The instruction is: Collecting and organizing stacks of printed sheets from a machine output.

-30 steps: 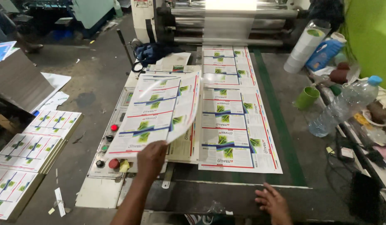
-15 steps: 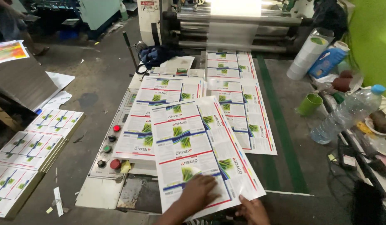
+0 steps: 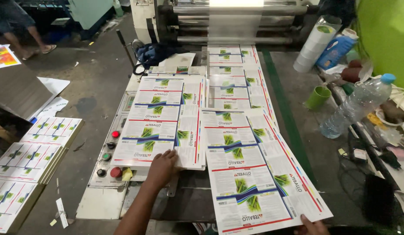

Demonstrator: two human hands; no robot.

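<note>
The left hand [image 3: 162, 167] lies flat on the near edge of the stack of printed sheets [image 3: 162, 122], fingers [image 3: 169, 156] spread and pressing down, pinching nothing. That stack sits on the counter [image 3: 297, 130] toward nine o'clock, beside the panel of red and green buttons [image 3: 109, 152], its long axis running from six to twelve toward the roller machine [image 3: 236, 21].

Over at five o'clock, the right hand [image 3: 313, 226] shows only at the very bottom edge, touching the near corner of the loose printed sheet [image 3: 254, 174]. Whether those fingers pinch the sheet or just rest on it cannot be told; most of the hand is cut off.

That loose sheet lies skewed, its long axis tilting from about five o'clock up to eleven, its far end overlapping the row of sheets [image 3: 234, 74] leading into the rollers. From the left hand it lies toward three o'clock, just beside the stack and touching its edge. The right hand is clearly the nearer one.

Off at two o'clock: a plastic water bottle [image 3: 356, 106] lying tilted, a green cup [image 3: 317, 96], a blue jug [image 3: 334, 51]. More piles of sheets [image 3: 32, 161] rest on the floor at eight o'clock.
</note>
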